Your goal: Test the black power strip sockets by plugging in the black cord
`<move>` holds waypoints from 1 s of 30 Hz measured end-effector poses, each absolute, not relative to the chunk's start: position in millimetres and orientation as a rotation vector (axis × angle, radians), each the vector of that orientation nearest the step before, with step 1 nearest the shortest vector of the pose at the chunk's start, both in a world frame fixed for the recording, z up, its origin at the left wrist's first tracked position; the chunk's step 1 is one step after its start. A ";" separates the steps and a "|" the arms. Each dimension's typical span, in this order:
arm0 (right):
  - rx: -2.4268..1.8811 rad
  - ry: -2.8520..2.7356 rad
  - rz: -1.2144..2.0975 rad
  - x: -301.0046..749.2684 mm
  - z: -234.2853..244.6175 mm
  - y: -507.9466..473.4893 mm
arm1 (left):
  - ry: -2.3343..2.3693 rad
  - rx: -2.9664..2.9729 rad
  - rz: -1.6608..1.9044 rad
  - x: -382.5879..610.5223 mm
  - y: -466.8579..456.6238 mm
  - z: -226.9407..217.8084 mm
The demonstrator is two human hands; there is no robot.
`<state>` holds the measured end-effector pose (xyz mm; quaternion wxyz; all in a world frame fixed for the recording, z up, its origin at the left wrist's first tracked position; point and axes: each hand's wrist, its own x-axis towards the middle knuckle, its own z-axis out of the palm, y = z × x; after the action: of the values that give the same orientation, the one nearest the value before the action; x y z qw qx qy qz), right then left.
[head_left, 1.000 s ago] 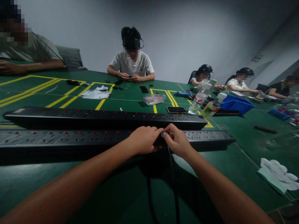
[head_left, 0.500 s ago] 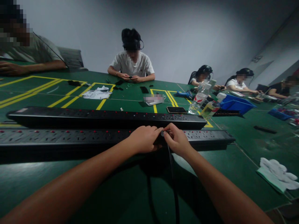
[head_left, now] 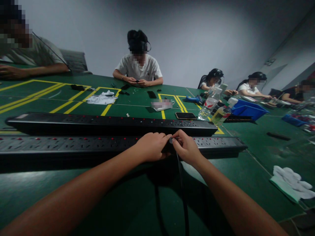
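My left hand (head_left: 152,147) is closed, fingers curled toward the right, in front of the nearer long black power strip (head_left: 73,146). What it holds is mostly hidden. My right hand (head_left: 187,147) is pinched round the small dark rounded end of a black cable (head_left: 183,193), and its fingertips meet those of my left hand. From there the cable hangs down toward the bottom of the view. Behind both hands lies a second black power strip (head_left: 118,124), with red switches along its top.
On the green table (head_left: 135,203) lie a phone (head_left: 185,115), a water bottle (head_left: 208,106), a bottle of yellow liquid (head_left: 222,113), a blue bin (head_left: 249,109) and white gloves (head_left: 292,182). Across the table a person (head_left: 139,65) handles a small dark part; other people sit left and right.
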<state>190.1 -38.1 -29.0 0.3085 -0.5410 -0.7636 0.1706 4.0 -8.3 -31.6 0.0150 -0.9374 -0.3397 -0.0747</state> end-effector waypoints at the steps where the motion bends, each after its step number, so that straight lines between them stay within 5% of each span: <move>1: -1.428 -2.017 0.451 190.1 -29.2 -37.9 | -1.062 -2.919 -0.227 4.2 -8.4 -31.5; 20: -1.429 -2.000 0.475 189.3 -31.4 -37.7 | -1.069 -2.914 -0.210 4.7 -8.3 -31.2; 30: -1.388 -1.732 0.849 208.0 -5.8 -1.3 | -1.092 -2.943 -0.228 5.0 -7.0 -29.0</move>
<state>208.0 -1.3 -5.8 0.3737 -0.5417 -0.6761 0.3313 5.0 -7.0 -29.0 -0.0027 -0.9350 -0.3470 -0.0726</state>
